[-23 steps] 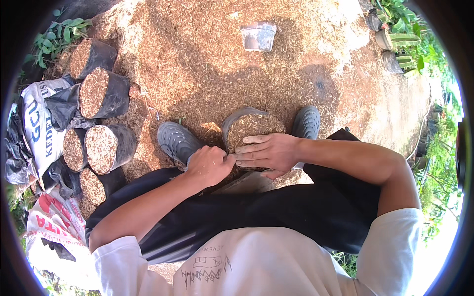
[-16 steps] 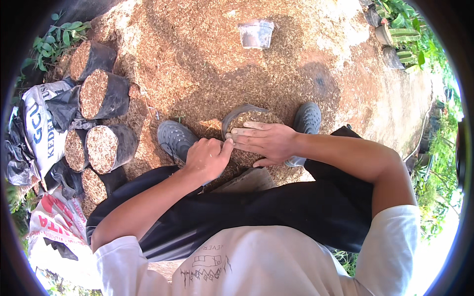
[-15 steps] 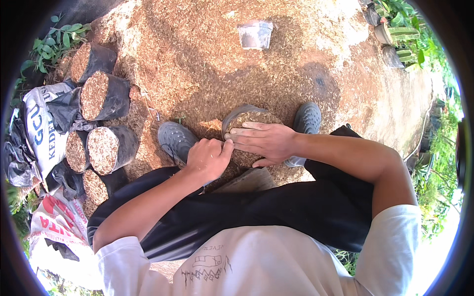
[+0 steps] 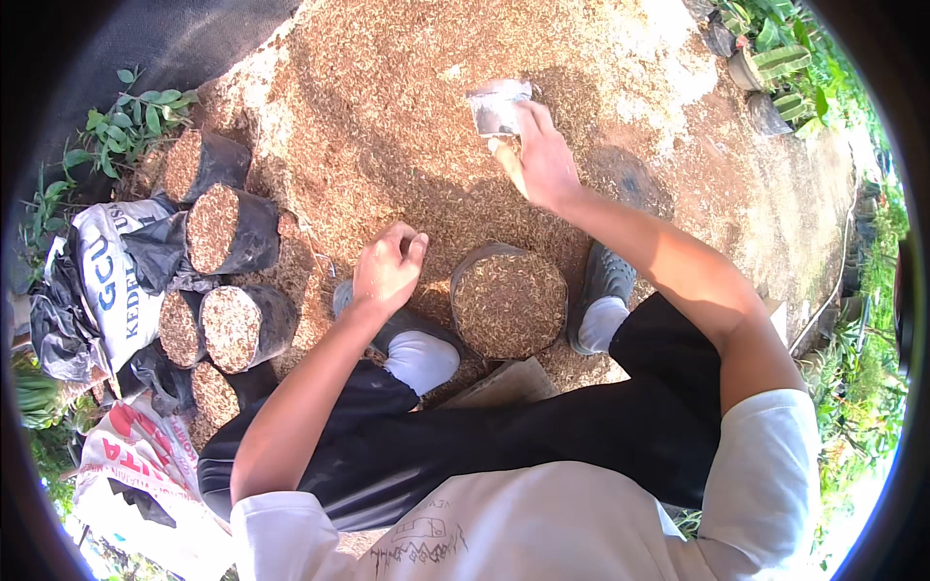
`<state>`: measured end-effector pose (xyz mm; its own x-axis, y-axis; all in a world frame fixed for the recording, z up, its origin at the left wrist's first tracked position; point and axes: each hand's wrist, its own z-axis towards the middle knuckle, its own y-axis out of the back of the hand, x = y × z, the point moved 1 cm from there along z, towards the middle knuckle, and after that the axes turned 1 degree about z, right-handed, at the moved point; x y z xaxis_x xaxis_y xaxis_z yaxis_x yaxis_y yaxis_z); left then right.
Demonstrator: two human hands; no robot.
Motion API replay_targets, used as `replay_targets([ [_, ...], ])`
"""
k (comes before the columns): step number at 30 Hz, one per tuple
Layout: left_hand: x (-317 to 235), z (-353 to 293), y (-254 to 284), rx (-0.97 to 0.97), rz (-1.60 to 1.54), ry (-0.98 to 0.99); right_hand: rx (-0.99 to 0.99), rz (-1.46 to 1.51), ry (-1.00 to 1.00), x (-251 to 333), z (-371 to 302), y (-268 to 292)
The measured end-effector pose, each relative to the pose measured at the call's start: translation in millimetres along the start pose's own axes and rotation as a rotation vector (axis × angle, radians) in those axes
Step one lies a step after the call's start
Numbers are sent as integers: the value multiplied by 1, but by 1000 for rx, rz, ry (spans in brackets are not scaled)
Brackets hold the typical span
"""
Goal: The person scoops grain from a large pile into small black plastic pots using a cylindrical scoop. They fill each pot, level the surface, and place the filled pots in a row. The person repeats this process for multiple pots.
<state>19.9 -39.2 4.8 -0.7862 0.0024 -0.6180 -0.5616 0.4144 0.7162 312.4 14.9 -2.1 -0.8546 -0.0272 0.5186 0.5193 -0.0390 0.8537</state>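
Observation:
A black grow bag (image 4: pixel 509 300) filled with brown chaffy material stands upright between my feet, with neither hand on it. My right hand (image 4: pixel 542 163) is stretched forward to a small silver-grey pot (image 4: pixel 498 108) on the ground. Its fingers lie along the pot's right side and the thumb is at its near edge, closed about it. To the left of the filled bag, my left hand (image 4: pixel 387 269) hovers with curled fingers and nothing visible in it.
Several filled black bags (image 4: pixel 237 230) lie on the left beside printed white sacks (image 4: pixel 111 271). Loose brown chaff (image 4: pixel 407 126) covers the ground ahead. Potted cacti (image 4: pixel 775 63) line the far right. My shoes (image 4: pixel 605 281) flank the middle bag.
Both hands have left the top of the filled bag. My right hand has moved forward to the silver-grey pot; my left hand has drawn apart from it. The view has shifted slightly.

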Motion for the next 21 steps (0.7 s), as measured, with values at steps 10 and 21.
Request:
replay_targets([
  [10, 29, 33, -34, -313, -22, -59, 124, 826, -969, -65, 147, -89],
  [21, 57, 45, -42, -438, 140, -169, 215, -203, -340, -1, 72, -16],
])
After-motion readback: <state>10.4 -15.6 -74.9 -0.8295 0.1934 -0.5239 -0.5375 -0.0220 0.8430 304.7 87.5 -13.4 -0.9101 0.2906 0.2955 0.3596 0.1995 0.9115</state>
